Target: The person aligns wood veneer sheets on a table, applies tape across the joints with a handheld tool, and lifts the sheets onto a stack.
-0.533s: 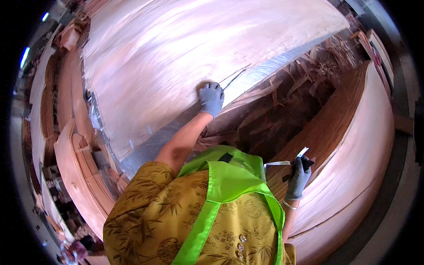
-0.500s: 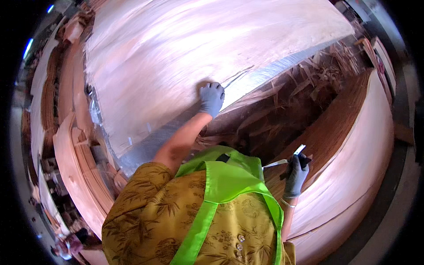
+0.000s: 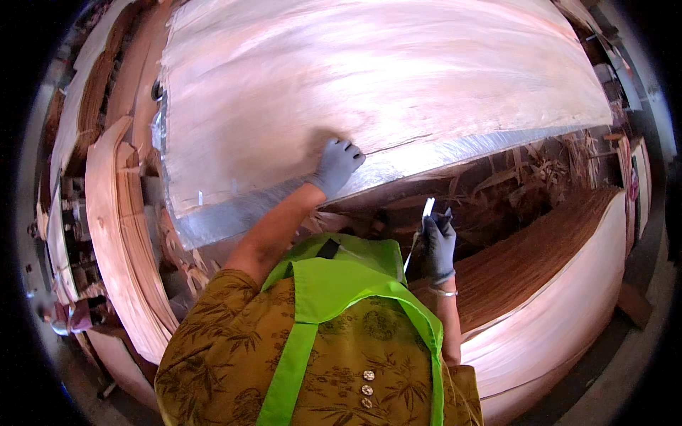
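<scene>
A large pale wood veneer sheet [image 3: 398,78] covers a shiny metal-topped table [image 3: 245,215], whose bare edge shows along the near side. My left hand [image 3: 337,167], in a grey glove, rests on the sheet by its near edge. Its fingers are curled and closed; whatever may be under them is hidden. A thin crack runs rightward from them in the veneer. My right hand [image 3: 438,250], also gloved, with dark fingertips, is held off the table before my apron. It is closed on a white tape strip [image 3: 428,207]; a narrow white length trails below toward the apron.
To the right lies a thick stack of veneer [image 3: 547,348] with a curved pale top. Torn veneer scraps [image 3: 511,181] fill the dark gap between it and the table. More veneer stacks [image 3: 117,234] stand at the left. A person [image 3: 67,317] is at the far lower left.
My view has turned, so the table edge lies flatter. My right hand has come up and leftward, nearer the table edge, with the strip. My left hand stays at the crack.
</scene>
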`<state>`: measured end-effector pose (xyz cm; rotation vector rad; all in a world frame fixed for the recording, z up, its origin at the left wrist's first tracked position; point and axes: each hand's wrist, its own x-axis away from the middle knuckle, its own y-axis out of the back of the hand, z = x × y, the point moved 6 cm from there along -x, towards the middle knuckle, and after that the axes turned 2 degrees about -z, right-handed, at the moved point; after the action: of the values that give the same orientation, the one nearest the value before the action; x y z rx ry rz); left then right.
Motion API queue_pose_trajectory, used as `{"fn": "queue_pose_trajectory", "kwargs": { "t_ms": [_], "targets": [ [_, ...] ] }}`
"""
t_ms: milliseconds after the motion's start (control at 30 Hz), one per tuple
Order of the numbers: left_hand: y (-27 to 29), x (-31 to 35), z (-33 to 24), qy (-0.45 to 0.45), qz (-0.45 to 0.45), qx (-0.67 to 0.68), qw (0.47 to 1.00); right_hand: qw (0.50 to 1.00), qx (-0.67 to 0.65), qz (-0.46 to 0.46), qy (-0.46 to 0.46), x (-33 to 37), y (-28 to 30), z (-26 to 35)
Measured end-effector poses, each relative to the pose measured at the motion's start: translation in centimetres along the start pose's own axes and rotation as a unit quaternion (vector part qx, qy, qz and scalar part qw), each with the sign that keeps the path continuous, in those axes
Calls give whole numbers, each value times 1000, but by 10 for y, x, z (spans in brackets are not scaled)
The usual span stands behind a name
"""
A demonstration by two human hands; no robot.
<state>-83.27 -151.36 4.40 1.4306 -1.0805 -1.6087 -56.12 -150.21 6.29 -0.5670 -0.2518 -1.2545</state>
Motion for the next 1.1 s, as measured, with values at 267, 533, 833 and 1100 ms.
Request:
{"fn": "queue_pose_trajectory", "kwargs": {
  "t_ms": [267,533,833,1100],
  "targets": [
    [11,2,-1,40,24,30,998,980,149,132,9,-113,-47,-15],
    [15,7,5,61,-21,20,998,952,221,205,-55,-178,-104,-43],
    [5,8,-3,63,-11,52,997,845,532,51,28,-183,-121,-35],
    [-18,8,-16,0,93,-2,996,912,393,104,51,-183,-115,-57]
  ]
}}
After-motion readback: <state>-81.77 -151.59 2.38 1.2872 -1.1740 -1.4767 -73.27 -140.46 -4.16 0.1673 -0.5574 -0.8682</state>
